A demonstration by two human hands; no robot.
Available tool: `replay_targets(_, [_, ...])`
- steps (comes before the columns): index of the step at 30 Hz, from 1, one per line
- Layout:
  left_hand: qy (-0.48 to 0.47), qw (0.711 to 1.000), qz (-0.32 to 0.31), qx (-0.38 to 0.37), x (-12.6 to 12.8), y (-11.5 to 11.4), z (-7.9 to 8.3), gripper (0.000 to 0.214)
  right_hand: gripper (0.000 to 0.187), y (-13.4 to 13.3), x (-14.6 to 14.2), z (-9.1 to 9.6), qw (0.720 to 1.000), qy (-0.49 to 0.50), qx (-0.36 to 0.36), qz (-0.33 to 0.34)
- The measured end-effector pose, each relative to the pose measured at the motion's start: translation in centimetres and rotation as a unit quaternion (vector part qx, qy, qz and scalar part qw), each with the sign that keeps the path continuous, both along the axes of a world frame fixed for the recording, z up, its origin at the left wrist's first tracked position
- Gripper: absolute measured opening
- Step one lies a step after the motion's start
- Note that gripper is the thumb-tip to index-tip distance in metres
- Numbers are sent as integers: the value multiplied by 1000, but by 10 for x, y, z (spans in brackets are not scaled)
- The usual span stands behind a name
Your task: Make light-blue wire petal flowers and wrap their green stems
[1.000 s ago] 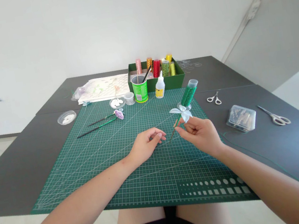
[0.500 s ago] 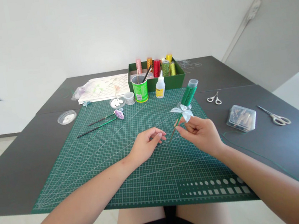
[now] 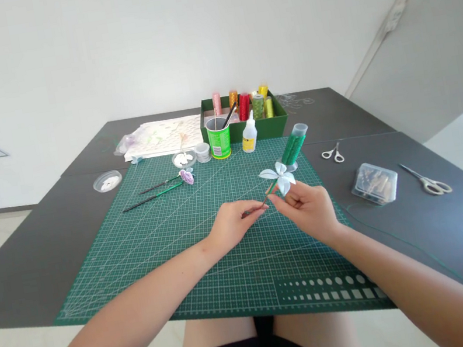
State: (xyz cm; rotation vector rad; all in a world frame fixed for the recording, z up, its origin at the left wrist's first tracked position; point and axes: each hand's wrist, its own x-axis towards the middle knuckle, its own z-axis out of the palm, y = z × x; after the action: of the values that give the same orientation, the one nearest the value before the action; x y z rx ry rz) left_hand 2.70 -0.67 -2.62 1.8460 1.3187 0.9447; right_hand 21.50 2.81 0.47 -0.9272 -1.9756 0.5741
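A pale blue artificial flower (image 3: 284, 179) on a thin stem, green near the bloom, tilts above the cutting mat (image 3: 170, 231). My right hand (image 3: 308, 205) pinches the stem just under the petals. At the stem's lower end, the thumb and fingertips of my left hand (image 3: 239, 219) close on it. Right behind the bloom stands a spool of green thread (image 3: 293, 146), leaning slightly. Farther left on the mat lie a purple flower (image 3: 186, 177) on a green and black stem and another dark stick beside it.
A green box (image 3: 266, 127) of coloured thread spools stands at the back, with a green can (image 3: 220, 143) and a glue bottle (image 3: 249, 137) before it. To the right are small scissors (image 3: 333, 154), a clear plastic case (image 3: 375, 183) and larger scissors (image 3: 431, 185). A dish (image 3: 107, 182) holds white pieces at left.
My left hand has moved right and closed on the stem's lower end. The flower has shifted slightly left and down in my right hand. The view has turned a little.
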Motion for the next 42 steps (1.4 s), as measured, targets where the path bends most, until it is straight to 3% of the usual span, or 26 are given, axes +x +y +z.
replay_targets(17, [40,999,-6,10,4,7,1,21,13,9,-3,-3,999,16,-42,28])
replay_targets(42, [33,999,-2,3,5,5,3,18,11,11,-1,-6,999,19,-28,26])
